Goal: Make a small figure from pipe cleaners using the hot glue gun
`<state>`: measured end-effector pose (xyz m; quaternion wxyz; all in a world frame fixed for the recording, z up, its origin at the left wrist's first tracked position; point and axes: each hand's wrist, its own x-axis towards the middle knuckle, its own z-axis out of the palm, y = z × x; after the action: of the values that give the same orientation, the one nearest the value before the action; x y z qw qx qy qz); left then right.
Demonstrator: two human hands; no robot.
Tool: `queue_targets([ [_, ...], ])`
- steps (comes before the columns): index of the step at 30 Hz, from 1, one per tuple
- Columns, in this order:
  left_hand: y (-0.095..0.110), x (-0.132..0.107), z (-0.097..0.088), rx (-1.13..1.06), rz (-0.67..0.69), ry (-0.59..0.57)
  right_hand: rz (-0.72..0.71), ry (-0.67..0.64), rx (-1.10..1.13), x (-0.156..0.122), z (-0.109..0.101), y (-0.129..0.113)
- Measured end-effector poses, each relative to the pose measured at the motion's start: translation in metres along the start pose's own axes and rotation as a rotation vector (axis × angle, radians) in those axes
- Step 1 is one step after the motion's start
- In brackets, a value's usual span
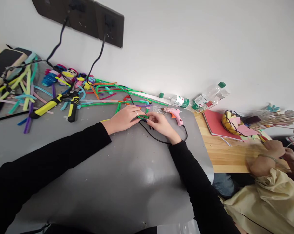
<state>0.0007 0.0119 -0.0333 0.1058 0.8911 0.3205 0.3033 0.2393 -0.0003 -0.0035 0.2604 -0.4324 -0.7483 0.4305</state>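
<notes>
At the far middle of the grey table [132,182]: one short green fuzzy stem [143,116], small in view, its exact shape partly hidden by fingers.

Left hand [125,118]: fingers bent and drawn together, pinching the left end of the green stem; one ring. Right hand [160,124]: thumb and forefinger pinching the same stem at its right end; dark thumbnail. Both sleeves black.

Just right of the right hand: pink glue gun [175,115], lying on its side, black cord [154,138] looping along the near side of the right hand.

Just beyond the left hand: loose long green stems [105,103], with orange, red and blue ones among them.

Left of these: wire pliers [61,102], black and yellow handles spread apart, pointing to the near side. Farther, by the wall: small fuzzy figures [66,74], multicoloured, crowded together. Far left: phones [7,63], beside a tangle of coloured stems [26,91].

Far right, against the wall: two clear bottles [178,100] with green caps, both tilted or lying.

On the wooden table [222,159], right: red book [212,122]; yellow basket [225,123] holding papers; a co-worker's blurred hands [267,157], tan sleeve [276,182].

Above, on the wall: dark socket panel [90,22], two plugs fitted.
</notes>
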Motion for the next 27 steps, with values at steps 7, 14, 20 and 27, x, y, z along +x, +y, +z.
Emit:
queue_targets([
  [7, 0.0016, 0.0002, -0.0008, -0.018, -0.012, 0.030, -0.105, 0.047, -0.095, 0.0024, 0.0014, 0.0069],
  [14, 0.0015, 0.0003, -0.0015, -0.034, -0.019, 0.019, -0.158, 0.091, -0.168, 0.0042, 0.0003, 0.0075],
  [20, 0.0004, -0.0001, 0.0004, -0.029, 0.004, 0.026, -0.163, 0.095, -0.170, 0.0038, 0.0007, 0.0067],
  [27, -0.0004, 0.0000, 0.0005, -0.036, -0.012, 0.018, -0.172, 0.099, -0.203, 0.0032, 0.0004, 0.0076],
])
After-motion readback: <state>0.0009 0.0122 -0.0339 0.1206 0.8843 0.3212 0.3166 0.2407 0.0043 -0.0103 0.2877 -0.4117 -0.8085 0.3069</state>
